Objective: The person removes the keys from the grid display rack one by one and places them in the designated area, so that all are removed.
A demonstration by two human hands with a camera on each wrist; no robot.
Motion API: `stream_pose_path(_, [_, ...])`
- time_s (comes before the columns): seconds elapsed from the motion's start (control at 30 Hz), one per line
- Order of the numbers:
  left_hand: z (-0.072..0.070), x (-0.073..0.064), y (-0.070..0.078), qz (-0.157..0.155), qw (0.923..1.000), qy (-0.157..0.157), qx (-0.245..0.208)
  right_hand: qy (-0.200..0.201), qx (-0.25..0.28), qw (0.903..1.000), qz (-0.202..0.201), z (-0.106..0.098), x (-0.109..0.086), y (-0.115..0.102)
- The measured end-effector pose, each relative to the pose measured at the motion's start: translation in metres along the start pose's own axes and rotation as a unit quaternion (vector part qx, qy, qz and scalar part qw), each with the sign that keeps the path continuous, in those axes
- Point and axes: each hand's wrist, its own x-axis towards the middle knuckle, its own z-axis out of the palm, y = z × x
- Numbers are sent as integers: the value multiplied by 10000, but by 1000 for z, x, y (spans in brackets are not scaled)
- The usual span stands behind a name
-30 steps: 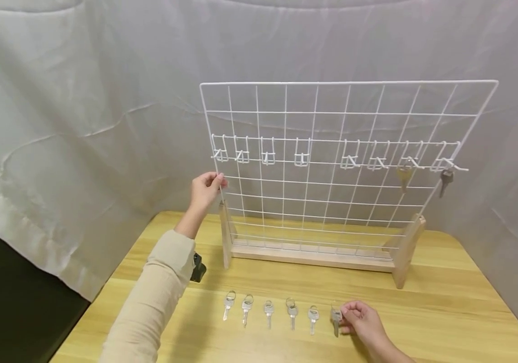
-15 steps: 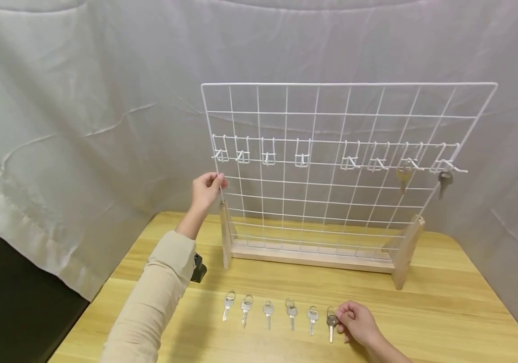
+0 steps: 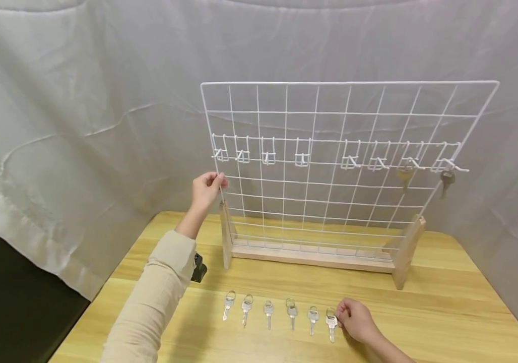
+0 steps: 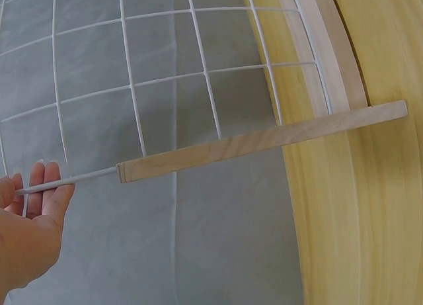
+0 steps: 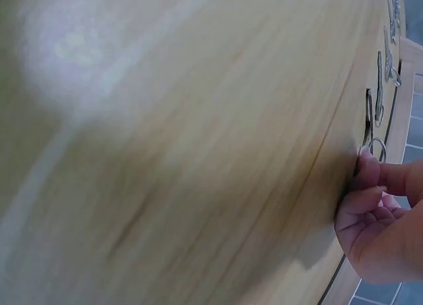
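Observation:
My left hand [image 3: 206,189] holds the left side wire of a white wire grid rack [image 3: 286,180], thumb on one side and fingers on the other. In the left wrist view that hand [image 4: 36,225] grips the wire just beyond the end of the wooden upright [image 4: 258,141]. Low on the table, my right hand [image 3: 358,320] pinches the edge of the head of a silver key [image 3: 331,322] with a ring, at the right end of a row. The right wrist view shows the fingertips of this hand [image 5: 377,212] at the key [image 5: 369,116], close to the wood.
Several more ringed keys [image 3: 268,313] lie spaced out to the left. White hooks [image 3: 302,159] line the grid; two at the right carry a brassy key [image 3: 405,176] and a dark key [image 3: 447,181]. A black object [image 3: 198,268] stands by the left forearm. Grey curtain [image 3: 105,101] surrounds the table.
My right hand has moved slightly left, bringing the key down into line with the row. The key has turned from dark to bright as its tilt changed. My left hand stays put.

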Motion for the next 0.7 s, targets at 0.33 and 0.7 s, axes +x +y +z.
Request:
stream_pose_path(0.33, [1, 0, 1, -42, 9999, -8, -125, 183, -661, 9976, -64, -1, 0, -3])
stream_pose_path(0.7, [2, 0, 1, -34, 9998, 37, -182, 260, -463, 9986, 43, -1, 2, -4])
